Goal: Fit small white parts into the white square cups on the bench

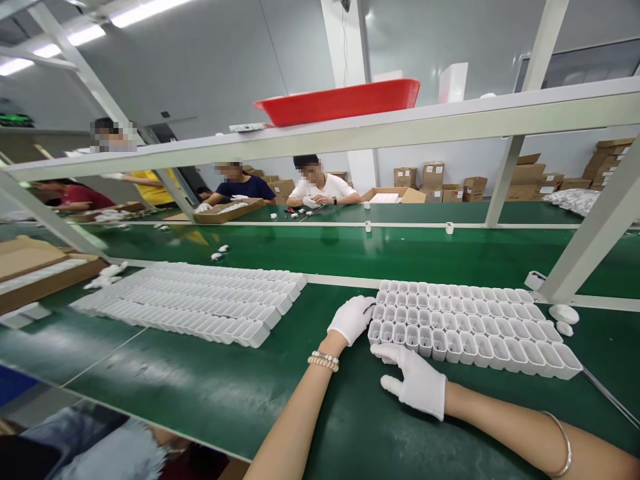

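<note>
Two blocks of small white open-topped plastic cases stand on the green table. At the left end of the right block (467, 320) is my left hand (351, 320) in a white glove, fingers bent together against the cases. A small dark bit shows at its fingertips, too small to name. My right hand (419, 381), gloved too, hovers or rests by the front left corner of that block, with thumb and fingers apart and nothing in them. Small dark parts show inside several cases at the left of this block. The left block (200, 300) stands apart from both hands.
A white post (575, 227) and shelf with a red tray (340, 102) rise over the table. Metal tweezers (611, 398) lie at the right, near round white pieces (564, 314). An open carton (50, 273) stands left. Co-workers sit across the green belt (320, 250).
</note>
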`<state>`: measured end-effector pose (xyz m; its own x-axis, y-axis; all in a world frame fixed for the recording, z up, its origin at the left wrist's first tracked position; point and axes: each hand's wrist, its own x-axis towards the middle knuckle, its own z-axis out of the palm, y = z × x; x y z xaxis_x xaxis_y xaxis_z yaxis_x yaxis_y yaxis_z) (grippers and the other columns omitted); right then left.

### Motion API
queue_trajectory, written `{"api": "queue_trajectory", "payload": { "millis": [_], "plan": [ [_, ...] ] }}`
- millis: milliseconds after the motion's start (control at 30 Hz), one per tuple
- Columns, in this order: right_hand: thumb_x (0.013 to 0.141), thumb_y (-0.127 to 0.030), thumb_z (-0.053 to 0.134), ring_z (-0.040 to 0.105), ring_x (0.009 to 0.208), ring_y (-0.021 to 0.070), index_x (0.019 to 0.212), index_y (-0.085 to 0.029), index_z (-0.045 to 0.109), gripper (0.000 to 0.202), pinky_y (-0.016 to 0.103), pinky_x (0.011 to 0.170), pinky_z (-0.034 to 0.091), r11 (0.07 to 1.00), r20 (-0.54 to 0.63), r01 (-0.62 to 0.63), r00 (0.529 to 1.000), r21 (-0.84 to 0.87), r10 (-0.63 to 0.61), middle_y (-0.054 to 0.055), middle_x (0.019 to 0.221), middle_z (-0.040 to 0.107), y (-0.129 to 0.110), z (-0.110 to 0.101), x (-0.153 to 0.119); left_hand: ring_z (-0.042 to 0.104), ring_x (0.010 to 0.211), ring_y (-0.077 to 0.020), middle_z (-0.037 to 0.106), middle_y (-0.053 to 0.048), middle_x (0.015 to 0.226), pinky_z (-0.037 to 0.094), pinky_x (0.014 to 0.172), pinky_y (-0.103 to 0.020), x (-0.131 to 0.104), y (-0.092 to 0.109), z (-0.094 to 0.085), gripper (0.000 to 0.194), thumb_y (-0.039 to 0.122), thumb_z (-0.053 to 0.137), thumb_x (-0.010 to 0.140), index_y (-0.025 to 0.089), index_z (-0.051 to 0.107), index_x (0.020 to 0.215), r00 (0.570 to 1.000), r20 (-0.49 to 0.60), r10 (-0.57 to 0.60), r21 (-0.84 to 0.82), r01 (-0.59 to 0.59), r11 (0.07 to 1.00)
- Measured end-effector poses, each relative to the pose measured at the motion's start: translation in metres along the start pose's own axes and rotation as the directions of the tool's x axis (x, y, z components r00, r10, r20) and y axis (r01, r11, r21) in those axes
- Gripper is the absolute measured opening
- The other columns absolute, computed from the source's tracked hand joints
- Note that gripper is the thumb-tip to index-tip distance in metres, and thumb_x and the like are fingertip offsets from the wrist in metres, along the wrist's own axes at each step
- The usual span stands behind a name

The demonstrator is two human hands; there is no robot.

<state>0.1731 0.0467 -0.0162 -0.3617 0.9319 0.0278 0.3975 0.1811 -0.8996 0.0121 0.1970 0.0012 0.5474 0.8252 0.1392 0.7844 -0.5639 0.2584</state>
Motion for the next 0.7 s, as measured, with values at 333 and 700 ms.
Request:
{"api": "queue_trajectory", "payload": {
  "millis": [333,700],
  "plan": [
    [0.083,-0.017,0.055,0.051,0.128,0.0248,0.143,-0.022,0.044,0.061,0.047,0.11,0.039,1.0,-0.004,0.023,1.0,-0.012,-0.023,0.01,0.145,0.047,-0.003,-0.001,0.0,0.061,0.096,-0.0238,0.067,-0.006,0.101,0.045,0.081,-0.032,-0.001,0.003,-0.003,0.034,0.037,0.038,0.095,0.026,0.067,0.106,1.0,0.013,-0.028,0.008,0.028,1.0],
    [0.081,-0.025,0.058,0.056,0.119,0.0259,0.139,-0.02,0.05,0.059,0.039,0.103,0.045,0.98,0.021,0.099,0.995,-0.174,-0.097,0.009,0.138,0.054,-0.013,-0.006,0.0,0.062,0.09,-0.0302,0.067,-0.01,0.095,0.046,0.081,-0.042,0.004,-0.003,0.004,0.034,0.042,0.043,0.088,0.024,0.071,0.081,0.996,0.04,-0.081,-0.127,0.085,0.988]
  ]
}}
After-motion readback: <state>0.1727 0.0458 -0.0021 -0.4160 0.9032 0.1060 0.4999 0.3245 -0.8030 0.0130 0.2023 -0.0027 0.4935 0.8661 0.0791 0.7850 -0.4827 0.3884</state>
